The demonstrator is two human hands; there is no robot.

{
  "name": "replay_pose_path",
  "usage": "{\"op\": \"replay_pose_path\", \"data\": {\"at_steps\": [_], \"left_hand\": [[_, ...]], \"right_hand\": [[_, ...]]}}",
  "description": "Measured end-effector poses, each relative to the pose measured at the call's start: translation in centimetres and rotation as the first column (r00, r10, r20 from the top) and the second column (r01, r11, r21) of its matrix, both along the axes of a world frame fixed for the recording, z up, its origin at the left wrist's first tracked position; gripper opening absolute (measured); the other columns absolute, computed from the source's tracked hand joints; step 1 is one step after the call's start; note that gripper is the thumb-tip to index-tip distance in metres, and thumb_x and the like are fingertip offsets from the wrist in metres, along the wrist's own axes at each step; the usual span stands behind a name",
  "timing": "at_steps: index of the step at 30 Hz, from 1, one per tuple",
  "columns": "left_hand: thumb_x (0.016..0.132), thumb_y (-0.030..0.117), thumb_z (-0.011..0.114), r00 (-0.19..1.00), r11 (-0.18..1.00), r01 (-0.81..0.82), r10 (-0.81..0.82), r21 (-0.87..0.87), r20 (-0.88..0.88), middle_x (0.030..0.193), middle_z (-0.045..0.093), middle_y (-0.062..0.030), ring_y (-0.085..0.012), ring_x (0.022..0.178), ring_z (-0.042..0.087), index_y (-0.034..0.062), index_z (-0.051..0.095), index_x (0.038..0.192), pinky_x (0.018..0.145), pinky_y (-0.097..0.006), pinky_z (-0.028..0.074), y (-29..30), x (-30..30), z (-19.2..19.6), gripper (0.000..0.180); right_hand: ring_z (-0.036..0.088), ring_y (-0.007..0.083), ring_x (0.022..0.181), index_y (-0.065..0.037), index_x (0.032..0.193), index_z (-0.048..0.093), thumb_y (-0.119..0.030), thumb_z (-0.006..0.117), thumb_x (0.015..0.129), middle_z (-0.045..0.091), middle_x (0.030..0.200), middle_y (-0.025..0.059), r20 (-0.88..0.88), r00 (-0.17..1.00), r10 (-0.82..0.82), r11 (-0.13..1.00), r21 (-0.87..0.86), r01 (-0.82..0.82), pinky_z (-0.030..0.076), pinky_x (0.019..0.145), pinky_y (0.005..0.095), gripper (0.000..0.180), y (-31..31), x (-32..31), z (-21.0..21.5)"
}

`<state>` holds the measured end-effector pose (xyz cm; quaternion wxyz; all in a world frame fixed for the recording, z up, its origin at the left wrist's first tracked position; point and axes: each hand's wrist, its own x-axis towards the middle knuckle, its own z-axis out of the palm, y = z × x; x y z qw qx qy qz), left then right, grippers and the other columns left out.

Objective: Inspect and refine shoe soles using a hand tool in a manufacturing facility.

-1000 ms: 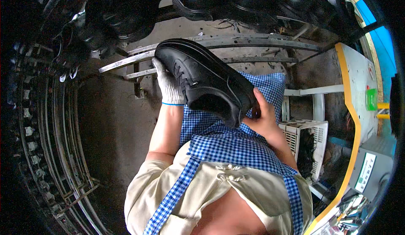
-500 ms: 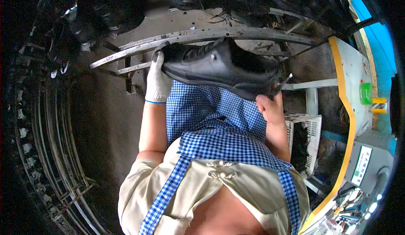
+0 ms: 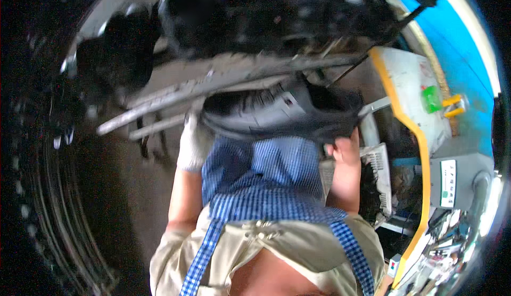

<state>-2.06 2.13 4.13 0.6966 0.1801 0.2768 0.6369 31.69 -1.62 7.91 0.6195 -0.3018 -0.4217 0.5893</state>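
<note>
Dark floor lies beneath both hands, blurred like much of the view. The left hand, in a white knitted glove, grips the toe end of a black lace-up shoe, which spans the space between the hands with its toe toward the left one. The bare right hand is at the heel, fingers partly bent; blur hides whether it is gripping. Just below the shoe, between the forearms, is a blue-and-white checked apron. Close by the right forearm, on its outer side, stands a white slatted crate. Beyond the hands run pale metal rails. Farther to the right of the right hand are a white table with a yellow edge, a green object and a grey box. Past the rails, dark rounded shapes sit in a row, too blurred to identify.
</note>
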Motion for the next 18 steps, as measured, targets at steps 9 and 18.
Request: {"op": "replay_pose_path", "data": {"at_steps": [9,18], "left_hand": [[0.085,0.033,0.066,0.972,0.983,0.174,-0.163,0.053,-0.168,0.093,0.059,-0.0071,-0.0189,0.076,0.055,0.0085,0.052,0.112,0.068,-0.038,0.051,-2.1,-0.2,-1.7,0.039],[0.089,0.020,0.058,0.971,0.984,0.178,-0.177,-0.011,-0.164,0.096,0.060,-0.0129,-0.0234,0.075,0.058,0.0066,0.053,0.110,0.068,-0.041,0.053,-1.8,0.2,-1.3,0.025]], "right_hand": [[0.040,0.0090,0.041,-0.002,0.111,0.053,-0.048,0.054,0.087,0.060,0.081,0.0054,-0.500,0.564,-0.657,0.441,0.352,0.826,0.026,0.035,0.0191,0.051,3.0,10.8,14.3],[0.062,0.0130,0.055,-0.007,0.109,0.057,-0.029,0.078,0.073,0.064,0.092,0.0071,-0.403,0.357,-0.843,0.043,0.611,0.791,0.031,0.037,0.0200,0.048,17.9,16.4,37.5]]}}
